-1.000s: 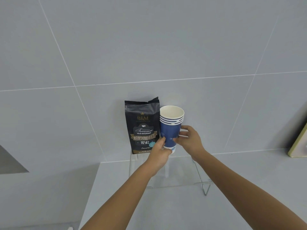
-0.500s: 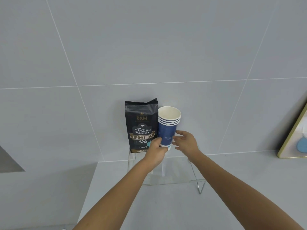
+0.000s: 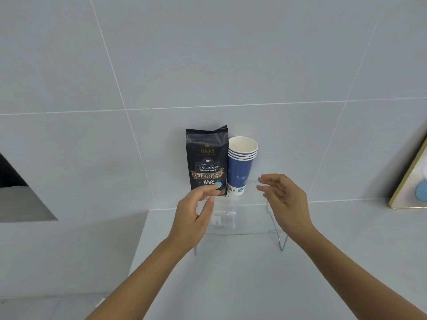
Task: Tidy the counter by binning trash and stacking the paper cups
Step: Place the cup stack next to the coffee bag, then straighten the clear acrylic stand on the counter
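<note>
— Where are the paper cups (image 3: 240, 168)?
— Nested upright on a clear shelf (image 3: 242, 227), touching the black coffee bag (image 3: 206, 161) at the tiled wall. The shelf's glassy top is hard to trace.
— And the hands?
— Left hand (image 3: 193, 217): fingers loosely curled, empty, covering the bag's bottom corner. Right hand (image 3: 285, 199): fingers spread, empty, beside the cups.
— Anything cut off?
— A gold-edged frame (image 3: 410, 181) on the surface (image 3: 231, 285), cropped at right.
</note>
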